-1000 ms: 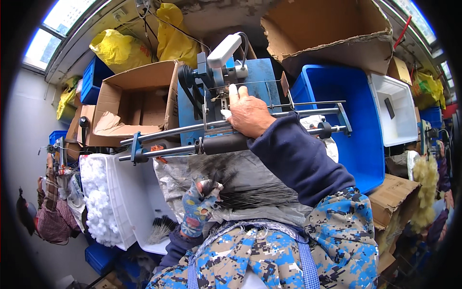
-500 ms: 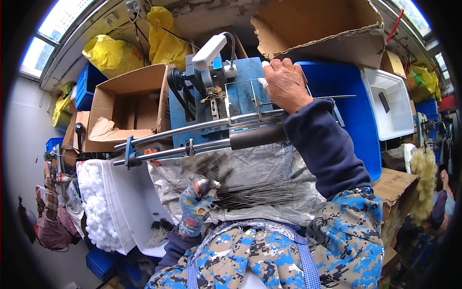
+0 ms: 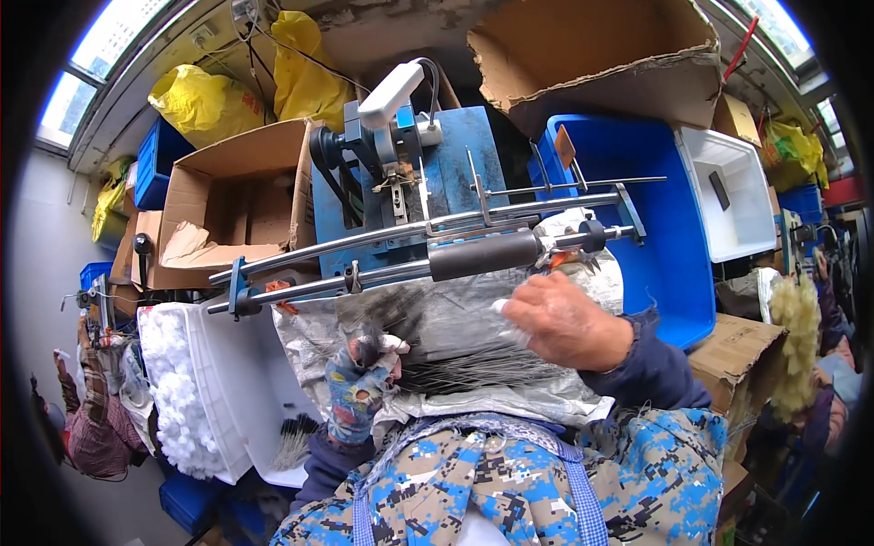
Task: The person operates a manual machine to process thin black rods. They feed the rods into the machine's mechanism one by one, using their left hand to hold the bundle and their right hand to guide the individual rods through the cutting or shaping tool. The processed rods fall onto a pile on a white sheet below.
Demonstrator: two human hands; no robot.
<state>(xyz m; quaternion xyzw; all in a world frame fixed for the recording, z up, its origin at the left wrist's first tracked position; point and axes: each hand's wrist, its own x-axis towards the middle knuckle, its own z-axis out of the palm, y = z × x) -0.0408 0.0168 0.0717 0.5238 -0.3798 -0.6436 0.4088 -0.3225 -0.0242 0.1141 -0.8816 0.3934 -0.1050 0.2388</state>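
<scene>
Wires [image 3: 487,368] in curled grip of left hand [image 3: 360,375].

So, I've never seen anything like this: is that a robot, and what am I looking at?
No robot here: just a person's two hands, seen from above by a camera worn on the head. The blue machine ahead is a bench machine; metal rods cross in front of it, one carrying a dark cylinder. Below lies a silvery sheet with thin grey strands on it. The patterned-covered left hand is at their left end; its grip is hard to make out. The right hand, white-wrapped at the fingertips, is above the sheet, with nothing visibly held.
</scene>
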